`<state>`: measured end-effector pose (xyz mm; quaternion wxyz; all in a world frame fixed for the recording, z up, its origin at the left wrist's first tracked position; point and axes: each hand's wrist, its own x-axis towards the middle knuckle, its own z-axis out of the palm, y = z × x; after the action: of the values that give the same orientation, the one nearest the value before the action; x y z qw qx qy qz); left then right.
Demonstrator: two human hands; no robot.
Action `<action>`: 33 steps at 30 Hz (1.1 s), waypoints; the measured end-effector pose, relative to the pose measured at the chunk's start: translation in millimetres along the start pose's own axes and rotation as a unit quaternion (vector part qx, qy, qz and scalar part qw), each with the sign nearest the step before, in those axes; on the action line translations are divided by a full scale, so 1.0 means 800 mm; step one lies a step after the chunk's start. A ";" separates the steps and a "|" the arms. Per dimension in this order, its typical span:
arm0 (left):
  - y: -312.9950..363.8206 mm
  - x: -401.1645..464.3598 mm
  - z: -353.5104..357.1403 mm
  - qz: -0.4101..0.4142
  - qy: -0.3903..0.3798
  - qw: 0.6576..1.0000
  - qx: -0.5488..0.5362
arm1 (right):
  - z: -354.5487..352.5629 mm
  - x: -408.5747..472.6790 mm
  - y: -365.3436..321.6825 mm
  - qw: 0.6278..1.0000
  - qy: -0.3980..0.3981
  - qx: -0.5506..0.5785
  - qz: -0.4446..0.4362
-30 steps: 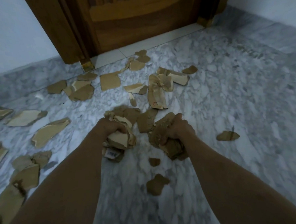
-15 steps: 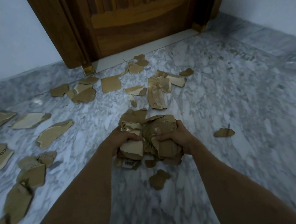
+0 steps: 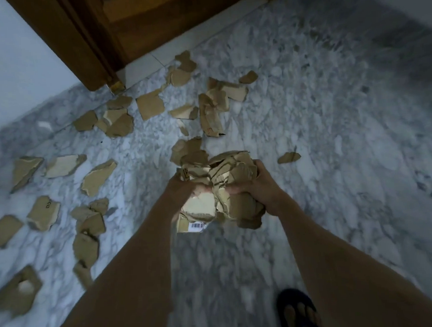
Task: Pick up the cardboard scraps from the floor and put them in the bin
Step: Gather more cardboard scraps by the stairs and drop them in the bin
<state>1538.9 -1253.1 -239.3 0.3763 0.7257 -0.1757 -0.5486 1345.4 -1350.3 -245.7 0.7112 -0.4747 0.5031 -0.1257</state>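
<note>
A crumpled bundle of brown cardboard scraps (image 3: 218, 185) is squeezed between both my hands, lifted above the marble floor. My left hand (image 3: 180, 190) presses it from the left, my right hand (image 3: 257, 186) grips it from the right. A piece with a barcode label (image 3: 197, 225) hangs at the bundle's bottom. Several loose cardboard scraps lie on the floor: a group near the door (image 3: 214, 108), a row at the left (image 3: 65, 166), and one small scrap (image 3: 288, 157) to the right. No bin is in view.
A wooden door (image 3: 137, 22) and its frame stand at the top, with white walls either side. The grey marble floor (image 3: 333, 132) stretches right. My foot in a dark sandal (image 3: 299, 311) shows at the bottom right.
My two hands came together, gathering separate handfuls into one bundle, and lifted it off the floor toward me. The view tilted down and my sandalled foot came into sight.
</note>
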 end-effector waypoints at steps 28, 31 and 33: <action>0.627 -0.413 0.596 0.090 -0.272 0.947 0.147 | -0.574 -0.572 -0.442 0.931 0.327 0.123 -0.106; 0.648 -0.434 0.697 0.098 -0.317 0.931 0.152 | -0.661 -0.619 -0.445 0.917 0.358 0.142 -0.105; 0.658 -0.444 0.763 0.097 -0.338 0.923 0.157 | -0.712 -0.645 -0.440 0.903 0.386 0.157 -0.105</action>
<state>935.6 -1576.3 315.7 0.2270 0.5262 -0.4462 -0.6873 736.2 -1506.1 319.6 0.5094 -0.3217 0.6591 -0.4501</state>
